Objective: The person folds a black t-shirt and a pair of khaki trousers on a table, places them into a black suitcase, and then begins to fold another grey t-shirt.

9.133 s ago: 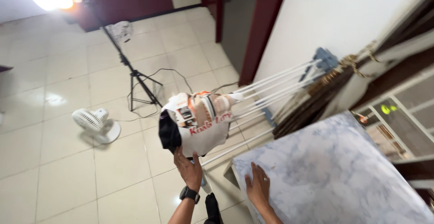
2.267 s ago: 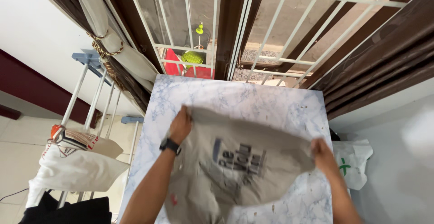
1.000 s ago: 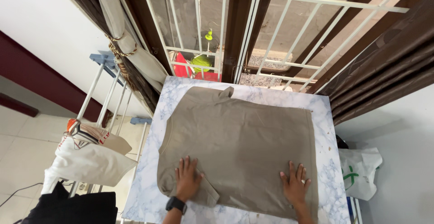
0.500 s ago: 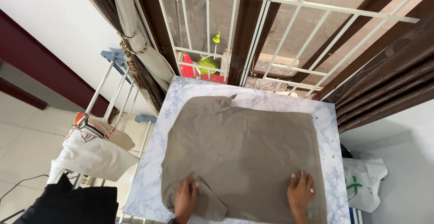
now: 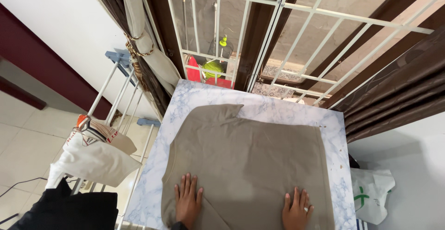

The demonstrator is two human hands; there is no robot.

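A grey-brown shirt (image 5: 250,156) lies spread flat, plain side up, on a blue-white marbled table (image 5: 278,107). My left hand (image 5: 187,203) presses flat on the shirt near its lower left edge, fingers apart. On the lower right part of the shirt rests my right hand (image 5: 296,209), also flat and spread, with a ring on one finger. Neither hand grips anything.
A white drying rack (image 5: 111,105) stands left of the table with white (image 5: 90,162) and black (image 5: 65,209) clothes on it. A barred window (image 5: 259,40) and tied curtain (image 5: 143,49) lie beyond. A white plastic bag (image 5: 373,193) sits at the right.
The shirt was laid out print side down and smoothed. Both hands slid toward the near edge of the shirt while the view tilted upward toward the window.
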